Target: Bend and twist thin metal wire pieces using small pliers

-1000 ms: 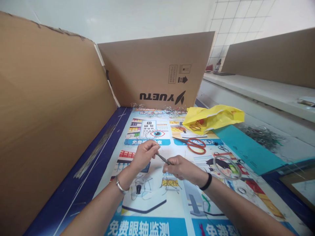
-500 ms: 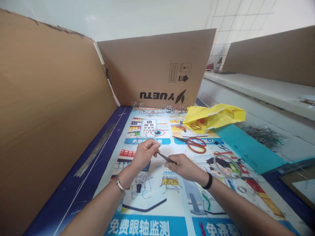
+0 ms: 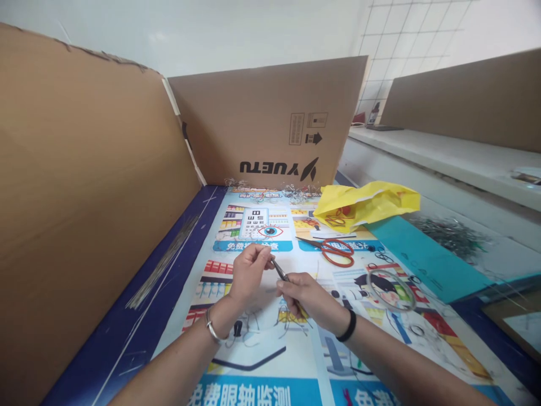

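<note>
My right hand (image 3: 310,296) is wrapped round slim dark pliers (image 3: 279,270), with a bit of yellowish handle showing below the fingers. Their narrow tip points up and left, right up against the fingertips of my left hand (image 3: 251,270). The left thumb and fingers are pinched together; what they hold is too small to make out, perhaps a thin wire. Beneath the hands, bent wire pieces (image 3: 291,318) lie on the printed sheet (image 3: 296,355). Red-handled scissors (image 3: 338,252) rest beyond my right hand.
A yellow bag (image 3: 372,203) lies at the back right, near a clear ring (image 3: 391,290) and small black loops (image 3: 382,256). Straight wires (image 3: 164,262) lie along the left side. Tangled wire (image 3: 300,193) sits before the cardboard panel (image 3: 266,124). Another cardboard wall (image 3: 93,169) stands left.
My right hand has shifted slightly down and turned, so the pliers now slant more steeply. The left hand stays pinched, a little lower in the picture.
</note>
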Demonstrator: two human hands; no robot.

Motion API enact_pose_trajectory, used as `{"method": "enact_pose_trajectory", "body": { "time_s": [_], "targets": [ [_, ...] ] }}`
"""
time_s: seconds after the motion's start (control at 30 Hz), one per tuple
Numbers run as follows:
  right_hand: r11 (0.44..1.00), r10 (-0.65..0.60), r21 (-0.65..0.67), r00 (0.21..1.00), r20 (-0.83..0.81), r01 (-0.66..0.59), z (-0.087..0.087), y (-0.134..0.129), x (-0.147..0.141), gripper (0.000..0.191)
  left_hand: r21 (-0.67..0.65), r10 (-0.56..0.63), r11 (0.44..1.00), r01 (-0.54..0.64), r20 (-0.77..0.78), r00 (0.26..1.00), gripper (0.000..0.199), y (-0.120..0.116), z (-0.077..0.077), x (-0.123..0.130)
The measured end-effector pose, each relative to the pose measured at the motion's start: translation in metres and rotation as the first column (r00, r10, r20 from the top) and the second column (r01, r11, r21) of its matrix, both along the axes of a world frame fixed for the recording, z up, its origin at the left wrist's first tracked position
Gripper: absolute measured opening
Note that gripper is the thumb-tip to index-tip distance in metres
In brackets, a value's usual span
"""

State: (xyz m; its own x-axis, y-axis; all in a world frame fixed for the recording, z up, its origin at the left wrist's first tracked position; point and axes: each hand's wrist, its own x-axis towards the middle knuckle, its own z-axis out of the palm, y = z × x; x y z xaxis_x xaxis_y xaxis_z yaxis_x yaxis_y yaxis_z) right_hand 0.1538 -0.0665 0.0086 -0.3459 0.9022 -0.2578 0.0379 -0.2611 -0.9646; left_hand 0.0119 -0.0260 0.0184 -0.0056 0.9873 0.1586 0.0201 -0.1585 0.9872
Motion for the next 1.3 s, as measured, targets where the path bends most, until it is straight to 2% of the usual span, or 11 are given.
{"method": "enact_pose_trajectory", "body": {
  "time_s": [0.2,0.33,0.47,0.7,0.83,1.0,1.17,1.3],
  "targets": [
    [0.997,-0.064,-0.039,0.995,-0.077,0.061,-0.003,-0.002,-0.004,0.030,0.027,0.057,0.998,-0.056,-0.032,0.998,0.023,-0.003,-0.004,0.003],
    [0.995,-0.081,-0.056,0.994,-0.076,0.077,-0.002,-0.003,-0.006,0.031,0.017,0.048,0.999,-0.047,-0.015,0.999,0.021,-0.004,-0.004,0.005],
    [0.997,-0.076,-0.037,0.996,-0.041,0.074,0.001,-0.003,-0.004,0.026,0.008,-0.058,0.998,0.058,0.050,0.997,0.014,0.002,0.000,0.003],
    [0.994,-0.075,-0.077,0.997,-0.015,0.073,0.007,0.000,0.000,0.014,0.012,-0.279,0.960,0.279,0.022,0.960,0.013,0.014,0.007,-0.010],
    [0.997,-0.059,-0.037,0.997,0.059,0.061,0.008,0.000,0.001,0.013,0.043,-0.340,0.937,0.347,-0.127,0.932,0.012,0.016,0.010,-0.018],
    [0.999,-0.012,0.046,0.985,0.171,0.004,0.004,0.004,0.004,0.015,0.135,-0.274,0.926,0.353,-0.402,0.874,0.005,0.014,0.019,-0.025],
    [0.984,0.020,0.163,0.962,0.271,-0.067,0.001,0.009,0.009,0.015,0.181,-0.227,0.917,0.355,-0.497,0.838,0.003,0.012,0.023,-0.026],
    [0.956,0.056,0.254,0.939,0.339,-0.148,0.004,0.011,0.014,0.015,0.122,-0.256,0.925,0.359,-0.498,0.829,0.003,0.012,0.024,-0.027]
  ]
}}
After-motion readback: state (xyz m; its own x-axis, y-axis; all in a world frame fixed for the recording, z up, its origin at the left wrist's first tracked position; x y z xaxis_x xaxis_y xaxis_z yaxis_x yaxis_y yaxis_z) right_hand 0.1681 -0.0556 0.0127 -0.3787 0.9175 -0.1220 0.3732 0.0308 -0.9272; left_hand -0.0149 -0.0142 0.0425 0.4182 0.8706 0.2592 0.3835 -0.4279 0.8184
